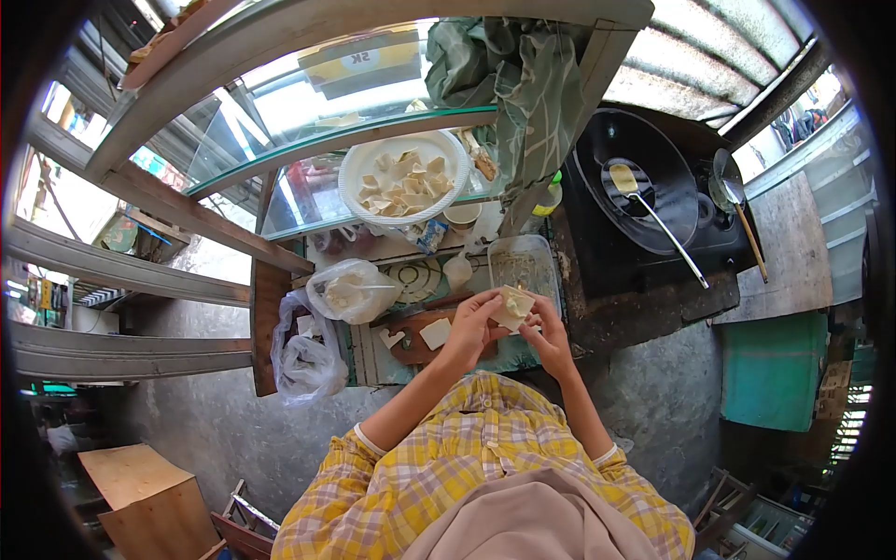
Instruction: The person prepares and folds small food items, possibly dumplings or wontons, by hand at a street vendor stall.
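Up in front of my chest, a pale square wrapper (516, 304) with a dab of yellowish filling is pinched between both hands. My left hand (474, 327) grips its left side, fingers closed. On its right lower edge are the bent fingers of my right hand (550, 338). Below lies a brown wooden board (404, 351) with a flat pale wrapper (435, 333) on it. Just beyond my hands stands a clear plastic container (525, 250) with some residue or filling inside. A large white plate (352, 182) behind holds many folded pale pieces (411, 182).
To the right sits a black wok (616, 140) on a stove, a spatula (667, 238) resting in it, and a ladle (742, 219) beside it. Plastic bags (350, 291) stand at the left. A glass display shelf (345, 140) overhangs the plate.
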`<action>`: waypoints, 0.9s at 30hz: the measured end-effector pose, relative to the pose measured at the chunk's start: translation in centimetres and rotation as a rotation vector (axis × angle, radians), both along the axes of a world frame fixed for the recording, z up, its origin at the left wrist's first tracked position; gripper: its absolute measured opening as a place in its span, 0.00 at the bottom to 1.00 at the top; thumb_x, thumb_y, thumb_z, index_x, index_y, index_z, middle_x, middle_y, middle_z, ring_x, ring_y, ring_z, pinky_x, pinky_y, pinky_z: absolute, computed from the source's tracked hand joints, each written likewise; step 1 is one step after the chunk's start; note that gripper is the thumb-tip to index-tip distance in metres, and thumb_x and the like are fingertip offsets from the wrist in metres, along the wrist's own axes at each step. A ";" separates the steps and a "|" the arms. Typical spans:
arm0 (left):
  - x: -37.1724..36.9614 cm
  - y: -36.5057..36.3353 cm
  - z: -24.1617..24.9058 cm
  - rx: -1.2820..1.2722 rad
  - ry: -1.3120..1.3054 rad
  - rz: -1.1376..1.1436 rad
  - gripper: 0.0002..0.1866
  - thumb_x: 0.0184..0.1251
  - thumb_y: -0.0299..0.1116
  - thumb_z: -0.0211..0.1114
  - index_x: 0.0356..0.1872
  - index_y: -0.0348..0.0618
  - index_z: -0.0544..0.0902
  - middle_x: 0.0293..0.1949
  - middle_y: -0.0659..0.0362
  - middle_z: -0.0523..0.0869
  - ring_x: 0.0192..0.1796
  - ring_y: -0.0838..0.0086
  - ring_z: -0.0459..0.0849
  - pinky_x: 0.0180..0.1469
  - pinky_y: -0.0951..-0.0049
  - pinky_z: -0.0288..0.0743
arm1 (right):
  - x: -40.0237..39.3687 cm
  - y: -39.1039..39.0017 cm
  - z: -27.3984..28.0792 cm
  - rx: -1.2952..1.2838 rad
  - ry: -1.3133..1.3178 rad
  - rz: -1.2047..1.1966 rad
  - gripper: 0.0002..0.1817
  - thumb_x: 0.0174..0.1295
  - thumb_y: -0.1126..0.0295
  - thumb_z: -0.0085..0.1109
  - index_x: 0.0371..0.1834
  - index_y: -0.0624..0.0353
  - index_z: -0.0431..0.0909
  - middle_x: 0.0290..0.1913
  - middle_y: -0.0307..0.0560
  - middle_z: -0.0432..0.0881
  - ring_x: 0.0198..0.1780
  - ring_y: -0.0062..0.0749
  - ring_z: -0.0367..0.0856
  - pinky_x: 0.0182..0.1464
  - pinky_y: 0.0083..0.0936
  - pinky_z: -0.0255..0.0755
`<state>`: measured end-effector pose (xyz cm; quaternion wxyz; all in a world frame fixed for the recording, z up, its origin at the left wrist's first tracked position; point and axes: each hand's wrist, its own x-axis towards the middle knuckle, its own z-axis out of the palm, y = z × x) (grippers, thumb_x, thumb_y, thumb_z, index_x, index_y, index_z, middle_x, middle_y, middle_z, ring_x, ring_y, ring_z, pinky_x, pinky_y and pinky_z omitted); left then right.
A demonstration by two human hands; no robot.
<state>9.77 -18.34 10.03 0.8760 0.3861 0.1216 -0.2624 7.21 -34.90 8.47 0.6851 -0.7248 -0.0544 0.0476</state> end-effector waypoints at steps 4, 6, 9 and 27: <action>-0.1 0.2 -0.4 0.178 -0.051 0.065 0.16 0.69 0.34 0.54 0.52 0.36 0.77 0.44 0.58 0.82 0.41 0.76 0.83 0.40 0.76 0.80 | 0.7 0.4 0.7 -0.096 -0.056 0.068 0.26 0.55 0.70 0.61 0.59 0.62 0.69 0.51 0.41 0.72 0.47 0.21 0.70 0.48 0.20 0.64; -0.2 0.7 -0.4 0.207 -0.069 0.085 0.15 0.68 0.33 0.55 0.50 0.36 0.78 0.42 0.59 0.83 0.39 0.77 0.83 0.39 0.76 0.80 | 0.5 0.3 -0.1 -0.122 -0.046 0.080 0.27 0.53 0.72 0.64 0.59 0.62 0.70 0.49 0.41 0.74 0.46 0.21 0.71 0.47 0.19 0.65; -0.4 0.8 -0.3 0.271 -0.053 0.141 0.14 0.67 0.33 0.57 0.47 0.36 0.80 0.38 0.59 0.84 0.36 0.79 0.83 0.36 0.78 0.80 | 0.2 1.0 -1.5 -0.001 0.003 0.025 0.28 0.52 0.69 0.66 0.59 0.59 0.72 0.43 0.38 0.77 0.41 0.21 0.74 0.44 0.19 0.65; -1.6 0.5 0.1 0.180 0.017 0.222 0.15 0.63 0.32 0.62 0.49 0.34 0.79 0.41 0.57 0.84 0.38 0.76 0.85 0.34 0.81 0.80 | -0.1 3.4 -1.9 0.353 -0.010 -0.122 0.24 0.53 0.80 0.64 0.55 0.67 0.73 0.47 0.41 0.76 0.44 0.20 0.76 0.45 0.17 0.69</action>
